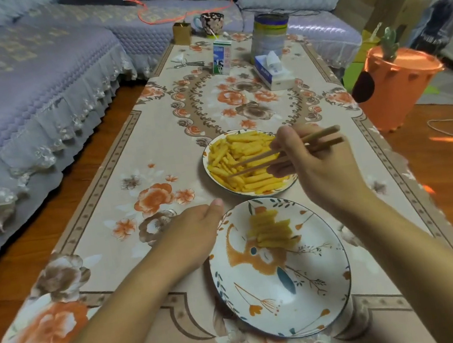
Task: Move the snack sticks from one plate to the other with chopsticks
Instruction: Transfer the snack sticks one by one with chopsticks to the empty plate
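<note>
Right hand [318, 167] curled round a pair of light wooden chopsticks [259, 161], tips spread slightly apart and lowered into the heap of thin yellow snack sticks [240, 161] on the far white plate [205, 156], probably to pinch one free. Left hand [196, 232] relaxed, holding nothing, resting on the floral tabletop [130, 168] against the rim of the near fox-patterned plate [286, 310], likely steadying it. Sticks short, ridged, pale orange-yellow; a small pile already on the near plate.
</note>
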The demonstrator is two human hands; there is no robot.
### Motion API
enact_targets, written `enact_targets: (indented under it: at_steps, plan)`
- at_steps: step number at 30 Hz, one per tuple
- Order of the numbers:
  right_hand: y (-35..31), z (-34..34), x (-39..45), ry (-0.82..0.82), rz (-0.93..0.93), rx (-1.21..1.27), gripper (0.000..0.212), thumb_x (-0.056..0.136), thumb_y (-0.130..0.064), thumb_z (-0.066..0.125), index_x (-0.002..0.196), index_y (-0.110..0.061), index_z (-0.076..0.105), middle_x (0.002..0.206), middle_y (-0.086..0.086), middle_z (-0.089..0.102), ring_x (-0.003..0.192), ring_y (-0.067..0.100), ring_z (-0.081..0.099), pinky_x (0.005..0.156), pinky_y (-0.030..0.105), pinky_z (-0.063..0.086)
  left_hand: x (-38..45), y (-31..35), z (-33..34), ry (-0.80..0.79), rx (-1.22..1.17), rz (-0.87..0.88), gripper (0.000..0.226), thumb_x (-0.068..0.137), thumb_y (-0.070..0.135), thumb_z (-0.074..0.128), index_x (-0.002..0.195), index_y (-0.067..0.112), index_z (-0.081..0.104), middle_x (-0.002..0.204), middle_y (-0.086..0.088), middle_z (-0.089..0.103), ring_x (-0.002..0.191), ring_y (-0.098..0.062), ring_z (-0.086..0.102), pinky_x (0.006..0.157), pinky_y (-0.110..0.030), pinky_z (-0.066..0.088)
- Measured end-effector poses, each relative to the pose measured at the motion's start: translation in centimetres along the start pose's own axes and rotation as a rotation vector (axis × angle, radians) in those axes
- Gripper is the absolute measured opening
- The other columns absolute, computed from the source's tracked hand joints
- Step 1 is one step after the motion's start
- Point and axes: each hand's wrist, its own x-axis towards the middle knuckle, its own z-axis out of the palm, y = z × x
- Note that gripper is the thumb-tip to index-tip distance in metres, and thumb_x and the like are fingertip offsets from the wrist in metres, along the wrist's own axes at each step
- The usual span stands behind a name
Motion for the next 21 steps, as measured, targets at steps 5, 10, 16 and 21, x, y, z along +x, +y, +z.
enact_targets:
  at_steps: [5,10,16,21]
  plan:
    - [-1.3,0.4,0.2,0.022,0.002,-0.048,0.038,0.107,-0.029,0.048,0.090,-0.003,0.069,0.078,0.016,0.072,0.064,0.025,0.075,0.063,0.046,0.063,-0.4,-0.8,-1.4,0.088,0.135,0.008,0.057,0.102,0.064,0.023,0.094,0.026,0.065,0.099,0.002,0.070,0.099,-0.024,0.063,0.097,-0.047,0.048]
    - [-5.0,-3.5,-3.4,0.056,0.134,-0.033,0.045,0.108,-0.029,0.045,0.089,0.005,0.067,0.068,0.022,0.070,0.059,0.033,0.073,0.056,0.039,0.063,-0.9,-1.4,-2.1,0.086,0.209,0.030,0.040,0.105,0.044,0.036,0.071,0.026,0.049,0.072,0.009,0.053,0.083,-0.026,0.056,0.067,-0.035,0.037]
    - [-5.2,-5.5,-9.5,0.031,0.245,-0.151,0.040,0.104,-0.027,0.050,0.085,0.001,0.071,0.067,0.020,0.071,0.057,0.033,0.072,0.055,0.037,0.062,-2.3,-1.1,-2.0,0.061,0.247,0.062,0.038,0.104,0.040,0.036,0.086,0.022,0.063,0.079,0.002,0.067,0.080,-0.019,0.061,0.084,-0.039,0.052]
    - [-5.3,-6.3,-10.8,0.123,0.195,-0.097,0.033,0.101,-0.022,0.054,0.086,0.002,0.070,0.069,0.021,0.071,0.057,0.034,0.072,0.056,0.041,0.061,-3.8,-1.0,-1.6,0.064,0.132,0.095,0.037,0.104,0.037,0.038,0.082,0.022,0.064,0.067,0.000,0.064,0.067,-0.016,0.059,0.069,-0.036,0.048]
